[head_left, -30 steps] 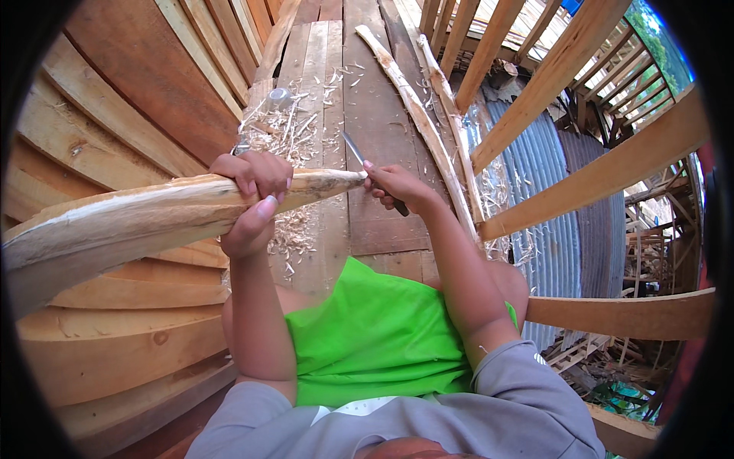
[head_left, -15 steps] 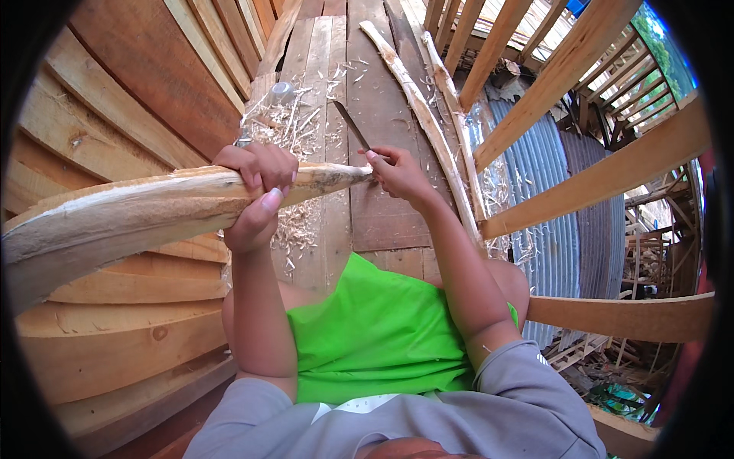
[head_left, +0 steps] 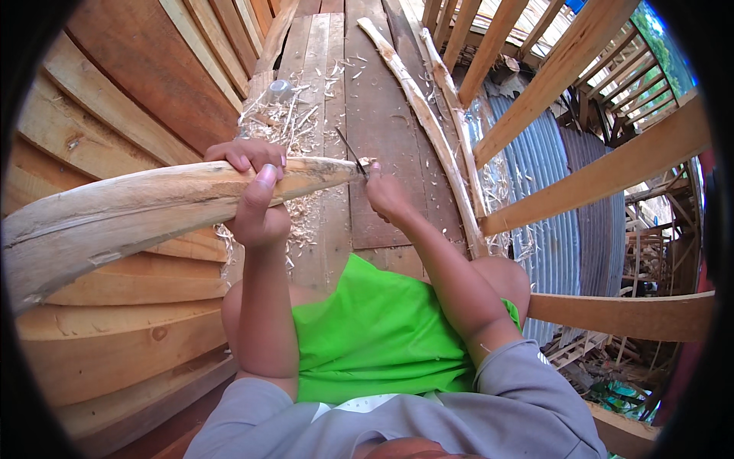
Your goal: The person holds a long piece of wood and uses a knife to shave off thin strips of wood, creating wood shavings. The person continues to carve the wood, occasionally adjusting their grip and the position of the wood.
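Observation:
A thick, curved wooden pole (head_left: 130,208), stripped of bark, comes in from the left edge and tapers to a narrow tip at the middle of the view. My left hand (head_left: 256,191) is wrapped round it behind the taper, thumb on top. At the tip my right hand (head_left: 388,197) is closed on a knife, its handle hidden in the fingers. The thin dark knife blade (head_left: 349,150) points up and away to the left, lying against the tip, where a small curl of wood shows. Pale wood shavings (head_left: 302,229) lie on the boards beneath.
Two long peeled poles (head_left: 419,107) lie on the plank floor (head_left: 386,130) at the right, beside a slatted railing (head_left: 589,172). A clear cup (head_left: 280,90) stands among shavings. A board wall (head_left: 115,138) closes the left side. Corrugated metal sheets (head_left: 547,222) show beyond the railing.
My right hand has moved down and slightly left, bringing the blade across the pole's tip. The pole has turned a little in my left hand, showing a different face.

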### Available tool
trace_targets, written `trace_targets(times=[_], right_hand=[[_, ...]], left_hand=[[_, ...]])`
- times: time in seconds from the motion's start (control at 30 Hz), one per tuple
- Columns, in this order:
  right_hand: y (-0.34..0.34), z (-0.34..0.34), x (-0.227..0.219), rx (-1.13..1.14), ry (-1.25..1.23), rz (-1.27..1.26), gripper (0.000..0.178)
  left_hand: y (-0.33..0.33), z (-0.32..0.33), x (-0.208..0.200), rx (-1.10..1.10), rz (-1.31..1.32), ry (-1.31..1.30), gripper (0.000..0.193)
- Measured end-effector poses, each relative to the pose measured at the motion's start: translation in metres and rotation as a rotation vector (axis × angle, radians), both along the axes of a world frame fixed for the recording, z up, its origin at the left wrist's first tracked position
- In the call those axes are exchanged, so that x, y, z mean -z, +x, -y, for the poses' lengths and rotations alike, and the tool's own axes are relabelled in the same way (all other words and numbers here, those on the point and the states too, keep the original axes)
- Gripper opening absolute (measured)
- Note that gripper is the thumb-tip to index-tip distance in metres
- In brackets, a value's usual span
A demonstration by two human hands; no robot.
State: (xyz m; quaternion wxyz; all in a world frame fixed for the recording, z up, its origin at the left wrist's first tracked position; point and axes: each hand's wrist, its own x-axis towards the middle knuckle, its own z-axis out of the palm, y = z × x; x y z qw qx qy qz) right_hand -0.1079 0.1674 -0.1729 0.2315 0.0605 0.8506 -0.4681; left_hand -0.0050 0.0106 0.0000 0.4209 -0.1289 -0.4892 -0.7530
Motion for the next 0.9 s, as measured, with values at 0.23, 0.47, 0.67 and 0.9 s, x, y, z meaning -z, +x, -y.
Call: trace_targets(times=[0.23,0.47,0.67,0.9], right_hand=[[0.032,0.032,-0.034,-0.051,0.066,-0.444,0.059],[0.014,0.008,0.007,0.004,0.108,-0.3,0.058],[0.013,0.014,-0.02,0.003,0.139,-0.232,0.058],[0.017,0.01,-0.028,-0.107,0.058,-0.313,0.06]], left_hand=[[0.0,0.001,0.003,-0.096,0.025,0.096,0.026],[-0.002,-0.002,0.0,-0.056,0.012,0.09,0.028],[-0.002,-0.003,0.002,-0.034,0.012,0.081,0.028],[0.001,0.006,0.005,-0.01,-0.024,0.034,0.029]])
